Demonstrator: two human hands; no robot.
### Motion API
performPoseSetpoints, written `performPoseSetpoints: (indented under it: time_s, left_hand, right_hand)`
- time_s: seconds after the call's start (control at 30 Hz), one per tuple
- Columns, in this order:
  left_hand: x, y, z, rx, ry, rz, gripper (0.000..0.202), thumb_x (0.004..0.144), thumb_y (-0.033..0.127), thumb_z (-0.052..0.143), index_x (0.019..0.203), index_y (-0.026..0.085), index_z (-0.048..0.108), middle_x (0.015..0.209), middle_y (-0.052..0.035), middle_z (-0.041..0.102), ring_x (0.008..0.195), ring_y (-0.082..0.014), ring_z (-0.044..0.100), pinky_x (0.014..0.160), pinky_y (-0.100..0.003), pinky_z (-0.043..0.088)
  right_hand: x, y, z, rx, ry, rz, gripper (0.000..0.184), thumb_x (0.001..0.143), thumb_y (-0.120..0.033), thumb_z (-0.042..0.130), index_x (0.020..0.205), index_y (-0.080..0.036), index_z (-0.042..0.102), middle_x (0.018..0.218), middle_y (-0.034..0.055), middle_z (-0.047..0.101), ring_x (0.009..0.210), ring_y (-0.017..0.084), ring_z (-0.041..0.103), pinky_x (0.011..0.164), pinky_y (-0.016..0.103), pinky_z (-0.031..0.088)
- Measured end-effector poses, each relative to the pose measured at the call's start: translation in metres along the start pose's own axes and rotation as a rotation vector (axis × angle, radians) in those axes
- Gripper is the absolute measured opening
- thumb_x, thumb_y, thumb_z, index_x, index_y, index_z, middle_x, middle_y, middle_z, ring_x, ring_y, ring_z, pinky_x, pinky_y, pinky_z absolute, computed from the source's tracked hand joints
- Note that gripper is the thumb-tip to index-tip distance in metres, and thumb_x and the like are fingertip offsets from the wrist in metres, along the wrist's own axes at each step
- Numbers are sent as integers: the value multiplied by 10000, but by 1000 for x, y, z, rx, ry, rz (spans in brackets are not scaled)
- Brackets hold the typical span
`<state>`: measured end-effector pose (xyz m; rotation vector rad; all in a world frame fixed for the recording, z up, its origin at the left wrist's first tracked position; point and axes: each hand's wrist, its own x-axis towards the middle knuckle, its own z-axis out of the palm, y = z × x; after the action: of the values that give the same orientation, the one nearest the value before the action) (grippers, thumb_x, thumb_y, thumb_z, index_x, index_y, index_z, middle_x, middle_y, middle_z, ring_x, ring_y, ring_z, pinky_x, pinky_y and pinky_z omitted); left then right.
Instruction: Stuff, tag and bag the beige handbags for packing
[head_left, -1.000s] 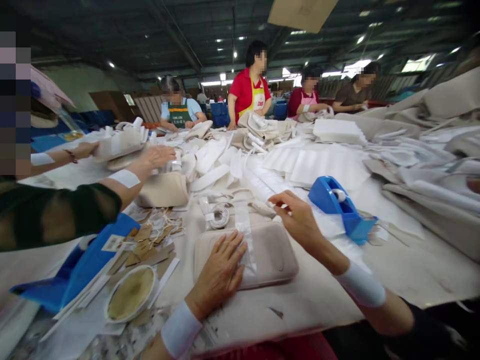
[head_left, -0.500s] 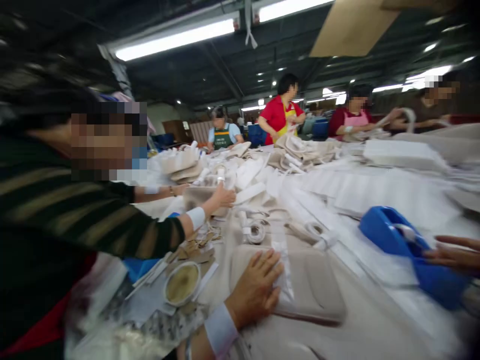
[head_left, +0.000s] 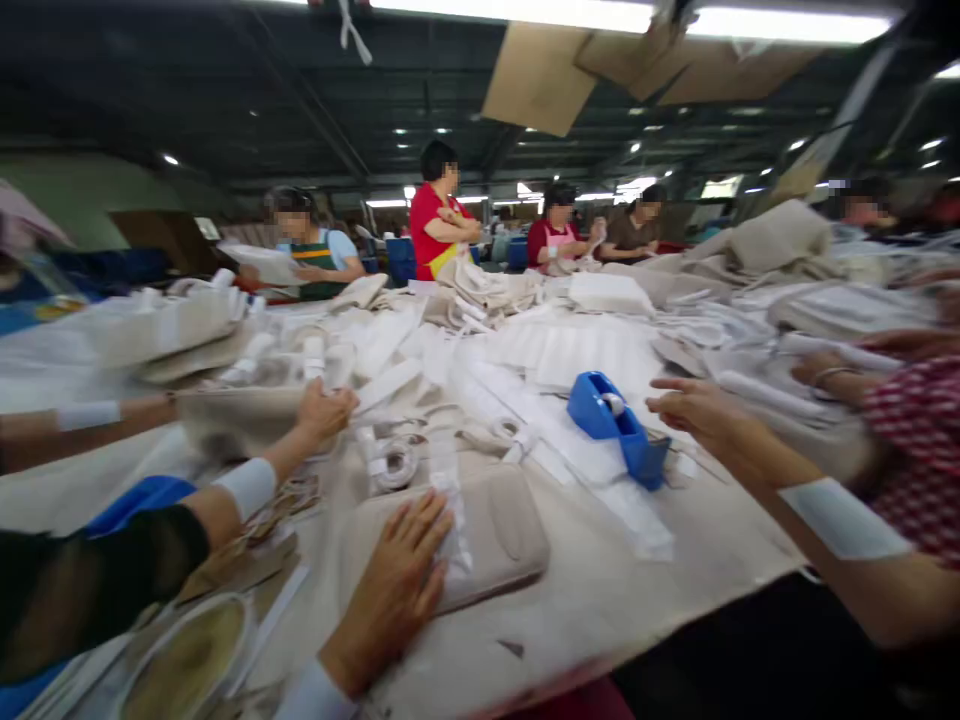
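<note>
My left hand [head_left: 397,580] lies flat, fingers spread, on a folded beige bag [head_left: 510,530] on the table. Under its fingertips runs a strip of white, clear-looking wrap [head_left: 450,505] across the bag. To the right, my right hand [head_left: 705,415] is raised with its fingers stretched out, just beside a blue tape dispenser [head_left: 626,440] that it does not appear to touch. I see nothing held in it. A white-wrapped coiled strap [head_left: 394,463] sits behind the bag.
At left a co-worker's hands hold a beige piece [head_left: 240,420], near a round tub [head_left: 187,660]. A person in a checked sleeve [head_left: 915,450] works at right. Piles of beige bags [head_left: 480,285] and white wrapping [head_left: 562,350] cover the table's far side. The table edge [head_left: 675,630] runs below.
The view has swung right. My right hand has come away from the dispenser and now shows with its forearm. My left hand stays flat on the bag.
</note>
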<state>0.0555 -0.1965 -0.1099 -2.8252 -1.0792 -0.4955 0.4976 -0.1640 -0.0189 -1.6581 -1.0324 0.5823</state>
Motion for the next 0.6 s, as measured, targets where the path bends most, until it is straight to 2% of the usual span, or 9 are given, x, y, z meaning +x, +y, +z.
performPoseSetpoints:
  time_s: [0.1, 0.23, 0.33, 0.47, 0.6]
  left_hand:
    - [2, -8, 6, 77, 69, 74, 552, 897, 228, 488, 1440, 199, 396, 1509, -95, 409, 1411, -277, 345, 1130, -488, 324]
    - [3, -11, 8, 130, 137, 126, 564, 880, 264, 517, 1432, 205, 417, 1493, -84, 436, 1379, -273, 399, 1113, -442, 344]
    - [4, -14, 11, 123, 158, 138, 567, 871, 272, 526, 1427, 218, 426, 1491, -74, 441, 1369, -267, 414, 1112, -427, 339]
    - [4, -18, 17, 104, 151, 133, 558, 873, 278, 525, 1421, 234, 430, 1501, -67, 426, 1376, -267, 403, 1126, -439, 316]
    - [1, -11, 12, 87, 108, 88, 553, 885, 248, 508, 1429, 209, 412, 1509, -78, 412, 1407, -257, 352, 1151, -451, 272]
  right_hand:
    - [-20, 8, -15, 68, -48, 101, 335, 713, -187, 707, 1033, -126, 631, 567, -34, 541, 489, 111, 503, 505, 256, 400]
    - [-60, 31, -18, 236, -97, 152, 485, 606, -296, 761, 1043, -150, 609, 591, -53, 522, 502, 101, 457, 505, 242, 354]
    - [-77, 52, -16, 170, -78, 164, 453, 622, -374, 721, 996, -142, 615, 636, -31, 535, 527, 99, 456, 533, 247, 362]
    - [-71, 74, -10, 26, -46, 141, 363, 651, -486, 649, 785, -149, 633, 635, 1, 536, 514, 108, 429, 524, 272, 354]
    - [-67, 79, -24, -217, 11, 61, 262, 642, -440, 634, 620, -179, 622, 578, 32, 546, 529, 157, 460, 540, 312, 356]
